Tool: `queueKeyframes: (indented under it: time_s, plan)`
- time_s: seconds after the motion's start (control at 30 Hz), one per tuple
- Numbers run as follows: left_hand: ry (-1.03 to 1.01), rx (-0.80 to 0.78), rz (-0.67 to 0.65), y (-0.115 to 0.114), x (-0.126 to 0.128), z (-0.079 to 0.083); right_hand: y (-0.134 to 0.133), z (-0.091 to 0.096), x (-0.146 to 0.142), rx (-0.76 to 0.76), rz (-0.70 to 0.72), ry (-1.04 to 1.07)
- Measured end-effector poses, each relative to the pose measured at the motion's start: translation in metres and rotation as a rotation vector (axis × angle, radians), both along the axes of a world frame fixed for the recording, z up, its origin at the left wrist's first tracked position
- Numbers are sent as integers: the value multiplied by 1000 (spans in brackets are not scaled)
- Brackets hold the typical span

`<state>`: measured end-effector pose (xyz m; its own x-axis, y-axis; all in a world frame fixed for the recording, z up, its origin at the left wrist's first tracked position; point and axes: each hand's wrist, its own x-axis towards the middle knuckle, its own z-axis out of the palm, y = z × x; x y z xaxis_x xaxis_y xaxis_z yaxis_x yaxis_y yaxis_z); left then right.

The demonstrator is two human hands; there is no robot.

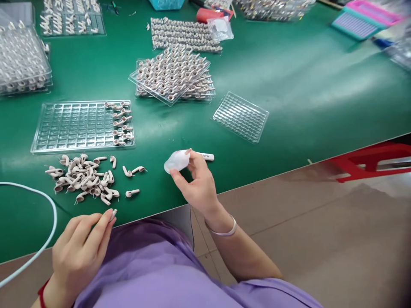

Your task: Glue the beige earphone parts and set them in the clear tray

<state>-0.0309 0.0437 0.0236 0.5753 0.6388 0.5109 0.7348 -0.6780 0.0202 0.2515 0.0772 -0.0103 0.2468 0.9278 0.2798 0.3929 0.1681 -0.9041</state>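
My right hand [195,182] pinches a small white translucent piece, like a bag or cloth [176,161], just above the green table near its front edge. A white pen-like stick [206,156] lies right behind it. My left hand [80,248] rests at the table's near edge with a small beige earbud-shaped part [113,214] held at its fingertips. A loose pile of the same beige parts [85,179] lies just beyond my left hand. Behind the pile sits a clear plastic tray [73,126] with a few parts in its right-hand columns.
A stack of filled clear trays [173,75] stands mid-table, an empty small tray [240,116] to its right. More filled trays [21,60] sit far left and along the back. A white cable [51,205] loops at left. A red stool [372,160] stands off the table's right edge.
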Motion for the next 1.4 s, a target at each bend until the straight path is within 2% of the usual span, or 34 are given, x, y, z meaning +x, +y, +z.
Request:
queueKeyframes:
  time_s: [0.13, 0.2, 0.27, 0.43, 0.63, 0.73, 0.97, 1.4]
  plan:
    - [50, -24, 8, -1, -4, -3, -20, 7, -16, -87, 324, 371]
    - [59, -33, 12, -2, -4, -4, -30, 11, -23, -130, 461, 446]
    - [53, -27, 12, -2, -3, -4, -38, 14, -28, -159, 517, 439]
    - [13, -37, 12, -2, 0, -4, -49, 10, -34, -49, 539, 325]
    - [7, -39, 6, -3, 1, -4, -52, 5, -35, 193, 499, -22]
    - [11, -38, 8, -3, 3, -4, -52, 5, -38, 256, 486, -136]
    - [9, -42, 25, -5, 6, -2, -52, 3, -41, 290, 466, -228]
    - [20, -36, 28, -5, 6, -3, -54, 0, -41, 286, 470, -224]
